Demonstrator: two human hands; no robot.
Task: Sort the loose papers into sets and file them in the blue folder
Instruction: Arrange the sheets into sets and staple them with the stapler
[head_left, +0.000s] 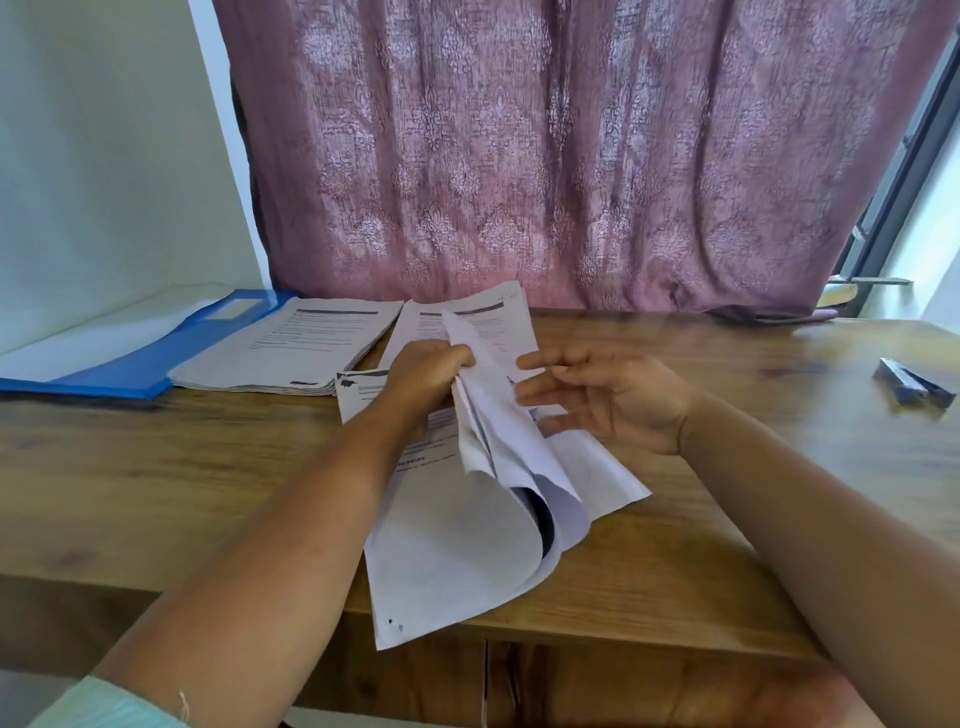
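My left hand (426, 371) grips the lifted, curled-over pages of a stapled set of papers (457, 545) that lies at the table's front edge and overhangs it. My right hand (608, 395) hovers just right of those pages, fingers straight and spread, holding nothing. Behind the hands lies another printed set (498, 317). A thicker stack of printed papers (291, 348) sits to its left. The blue folder (119, 364) lies open at the far left, with a white sheet on its inner side.
A dark blue stapler (914, 389) rests on the wooden table (727, 519) at the far right. A mauve patterned curtain (545, 156) hangs behind the table. A window frame (904, 171) stands at the right.
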